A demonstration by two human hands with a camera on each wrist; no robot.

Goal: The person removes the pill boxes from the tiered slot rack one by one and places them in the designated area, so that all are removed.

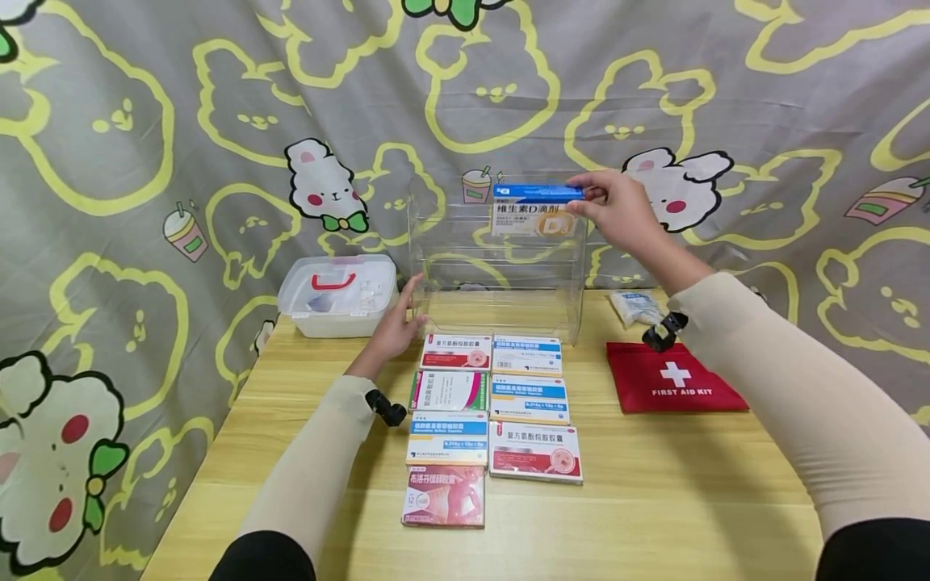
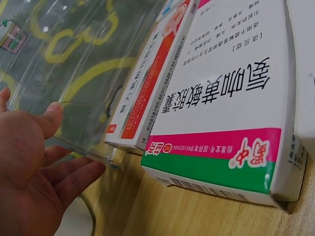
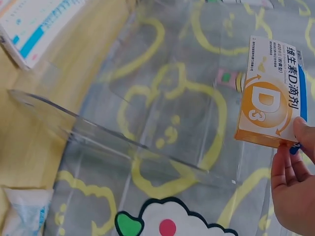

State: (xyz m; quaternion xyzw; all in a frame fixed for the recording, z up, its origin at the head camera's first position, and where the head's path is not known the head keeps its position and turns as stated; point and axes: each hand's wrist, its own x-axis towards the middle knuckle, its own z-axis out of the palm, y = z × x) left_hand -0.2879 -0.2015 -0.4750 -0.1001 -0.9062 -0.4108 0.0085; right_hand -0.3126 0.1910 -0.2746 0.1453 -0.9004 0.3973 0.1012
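My right hand [image 1: 617,206] pinches a vitamin D drops box [image 1: 526,219], white with a blue top and an orange D3 mark, by its right end. The box is upright at the upper part of a clear tiered display rack [image 1: 501,311]. In the right wrist view, thumb and fingers grip a corner of the box [image 3: 268,93]. My left hand [image 1: 395,329] is at the rack's lower left side, fingers spread loosely. The left wrist view puts that hand [image 2: 29,167] at the clear side panel, beside a white, pink and green capsule box [image 2: 221,98].
Several medicine boxes [image 1: 447,440] lie in two columns before the rack. A lidded clear plastic case [image 1: 337,311] with a red handle stands at back left. On the right are a red first aid pouch [image 1: 647,387] and a small plastic packet [image 1: 634,308]. A patterned curtain [image 1: 240,161] hangs behind.
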